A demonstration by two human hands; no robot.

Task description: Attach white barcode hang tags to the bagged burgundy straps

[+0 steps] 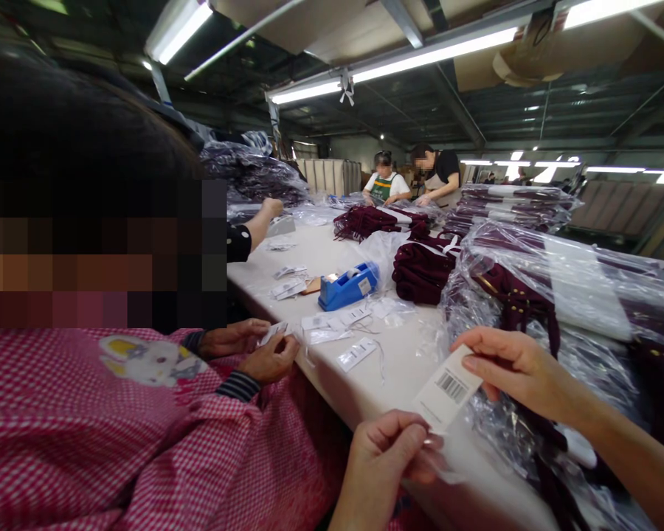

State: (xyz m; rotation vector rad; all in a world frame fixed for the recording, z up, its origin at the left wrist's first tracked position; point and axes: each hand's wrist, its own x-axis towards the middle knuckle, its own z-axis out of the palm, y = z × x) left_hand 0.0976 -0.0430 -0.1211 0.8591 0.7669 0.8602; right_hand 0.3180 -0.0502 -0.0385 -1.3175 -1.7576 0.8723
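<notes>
A white hang tag (447, 389) with a printed barcode is held up between my hands, above the table's near edge. My right hand (523, 372) grips its upper right edge between thumb and fingers. At the tag's lower end, my left hand (390, 464) is closed in a pinch, and a thin translucent strip or plastic piece shows beside its fingers. More barcode tags with strings (357, 355) lie on the white table (401, 339). Behind them stands a blue tape dispenser (347, 286).
Plastic-wrapped maroon garments (581, 280) are stacked along the right, and a folded maroon bundle (423, 269) sits mid-table. At left, a person in a pink checked garment (160, 435) handles another tag (274, 333). Further co-workers (441, 177) stand at the far end.
</notes>
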